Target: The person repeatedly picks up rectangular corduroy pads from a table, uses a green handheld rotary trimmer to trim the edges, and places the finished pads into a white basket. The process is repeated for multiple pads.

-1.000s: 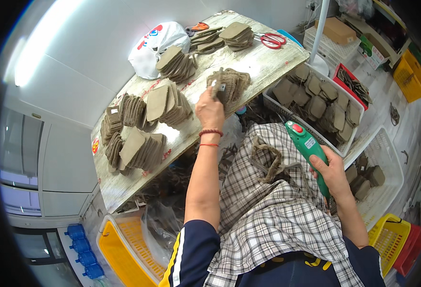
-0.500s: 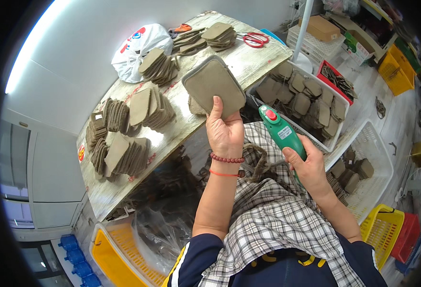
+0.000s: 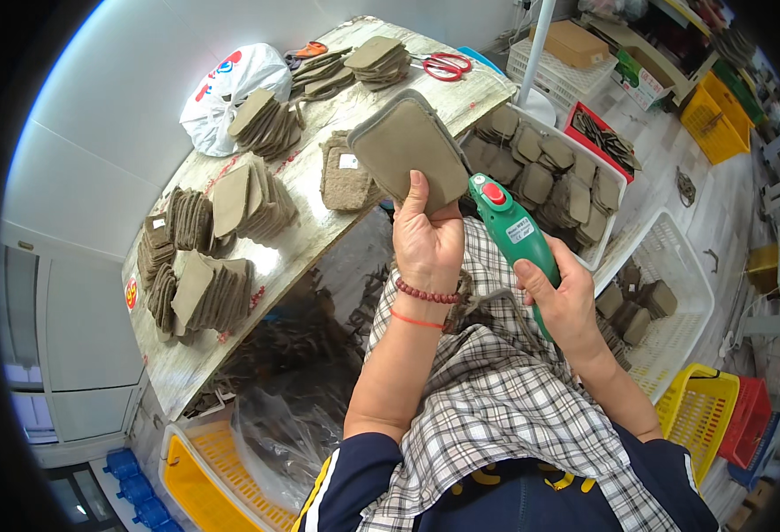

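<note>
My left hand (image 3: 429, 235) grips a brown-grey fabric pad (image 3: 410, 146) with rounded corners and a dark edging. The thumb lies on its flat face and the fingers are hidden behind it. In my right hand (image 3: 560, 293) is a green electric hand cutter (image 3: 518, 232) with a red button. Its narrow dark tip is by the pad's right edge; whether it touches cannot be made out. On the table, just left of the held pad, lies a fuzzy brown pad (image 3: 344, 182) with a white label.
Stacks of pads (image 3: 246, 197) stand on the worn table (image 3: 230, 346), with a white plastic bag (image 3: 230, 97) and red scissors (image 3: 447, 66) farther back. To the right are a white bin (image 3: 616, 199) of pads, a red tray (image 3: 576, 120) and a white basket (image 3: 696, 293). A yellow basket (image 3: 177, 470) stands lower left.
The held pad and cutter are closer together, with the tip now at the pad's edge. The view has shifted slightly, and the labelled pad on the table shows more fully.
</note>
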Motion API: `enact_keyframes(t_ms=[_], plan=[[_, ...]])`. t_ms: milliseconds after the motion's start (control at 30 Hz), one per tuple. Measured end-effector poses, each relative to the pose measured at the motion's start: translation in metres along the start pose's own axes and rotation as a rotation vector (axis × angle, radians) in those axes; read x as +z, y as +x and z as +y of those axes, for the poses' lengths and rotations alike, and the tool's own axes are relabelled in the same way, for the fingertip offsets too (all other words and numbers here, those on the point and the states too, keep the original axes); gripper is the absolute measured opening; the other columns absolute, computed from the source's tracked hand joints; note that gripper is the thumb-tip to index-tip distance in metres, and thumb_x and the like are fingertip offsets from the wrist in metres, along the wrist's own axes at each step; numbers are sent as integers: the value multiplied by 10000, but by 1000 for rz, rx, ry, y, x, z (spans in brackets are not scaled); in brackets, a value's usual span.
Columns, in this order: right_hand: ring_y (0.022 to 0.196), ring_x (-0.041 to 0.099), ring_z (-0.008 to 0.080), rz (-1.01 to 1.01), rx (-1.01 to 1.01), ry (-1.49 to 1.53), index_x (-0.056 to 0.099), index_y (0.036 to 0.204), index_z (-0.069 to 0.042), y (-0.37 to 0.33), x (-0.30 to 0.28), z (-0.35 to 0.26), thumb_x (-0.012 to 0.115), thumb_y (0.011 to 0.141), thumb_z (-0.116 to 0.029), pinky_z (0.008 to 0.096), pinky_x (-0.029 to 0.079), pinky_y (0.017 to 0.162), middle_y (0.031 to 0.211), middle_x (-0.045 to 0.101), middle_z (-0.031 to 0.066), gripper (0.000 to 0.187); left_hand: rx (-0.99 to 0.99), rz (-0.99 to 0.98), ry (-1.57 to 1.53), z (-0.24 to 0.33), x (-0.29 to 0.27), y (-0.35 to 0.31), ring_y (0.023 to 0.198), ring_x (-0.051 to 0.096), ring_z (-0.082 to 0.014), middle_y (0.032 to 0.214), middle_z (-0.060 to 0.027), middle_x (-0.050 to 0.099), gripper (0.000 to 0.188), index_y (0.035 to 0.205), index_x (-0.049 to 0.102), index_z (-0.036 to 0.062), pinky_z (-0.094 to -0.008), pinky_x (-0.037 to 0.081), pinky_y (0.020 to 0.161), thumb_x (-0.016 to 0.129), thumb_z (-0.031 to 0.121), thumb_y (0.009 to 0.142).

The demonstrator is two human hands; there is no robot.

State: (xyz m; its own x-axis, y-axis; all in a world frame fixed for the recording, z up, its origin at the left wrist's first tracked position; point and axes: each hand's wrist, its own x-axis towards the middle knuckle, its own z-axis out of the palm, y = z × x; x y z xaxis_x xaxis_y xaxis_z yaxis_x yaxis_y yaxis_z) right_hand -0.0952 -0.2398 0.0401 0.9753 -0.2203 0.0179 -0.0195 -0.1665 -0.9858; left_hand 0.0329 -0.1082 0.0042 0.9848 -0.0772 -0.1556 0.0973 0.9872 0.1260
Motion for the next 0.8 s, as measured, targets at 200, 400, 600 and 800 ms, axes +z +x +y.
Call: enact_keyframes(t_ms=[200, 400, 600, 800], plan=[[621, 478, 49, 0, 8, 33, 556, 1179, 26, 6, -3, -7, 670, 889, -330, 212, 404, 551, 728, 561, -5, 473, -9, -9, 105, -7, -2, -15, 1084, 581, -203, 1174, -75, 599, 350, 1231, 500, 43, -346, 489, 955, 609, 45, 899], [610, 495, 44, 5, 27, 42, 569, 1160, 16, 13, -9, -15, 661, 896, -315, 203, 427, 545, 755, 579, -10, 434, -69, -14, 174, -16, -14, -33, 1113, 572, -207, 1213, -80, 583, 372, 1257, 470, 33, -350, 477, 975, 595, 35, 908], [598, 492, 42, -39, 59, 50, 591, 1102, 7, 16, -23, -17, 654, 900, -293, 203, 434, 538, 743, 569, -11, 367, -128, -48, 303, -8, -24, -43, 1100, 585, -209, 1205, -84, 589, 378, 1263, 471, 33, -361, 491, 947, 586, 14, 903], [590, 510, 56, -177, 146, 45, 588, 1098, 11, 13, -49, -15, 653, 896, -309, 212, 440, 542, 715, 560, -2, 384, -154, -166, 505, 25, -30, -35, 1054, 618, -223, 1192, -107, 609, 377, 1254, 505, 27, -362, 530, 871, 578, -18, 887]])
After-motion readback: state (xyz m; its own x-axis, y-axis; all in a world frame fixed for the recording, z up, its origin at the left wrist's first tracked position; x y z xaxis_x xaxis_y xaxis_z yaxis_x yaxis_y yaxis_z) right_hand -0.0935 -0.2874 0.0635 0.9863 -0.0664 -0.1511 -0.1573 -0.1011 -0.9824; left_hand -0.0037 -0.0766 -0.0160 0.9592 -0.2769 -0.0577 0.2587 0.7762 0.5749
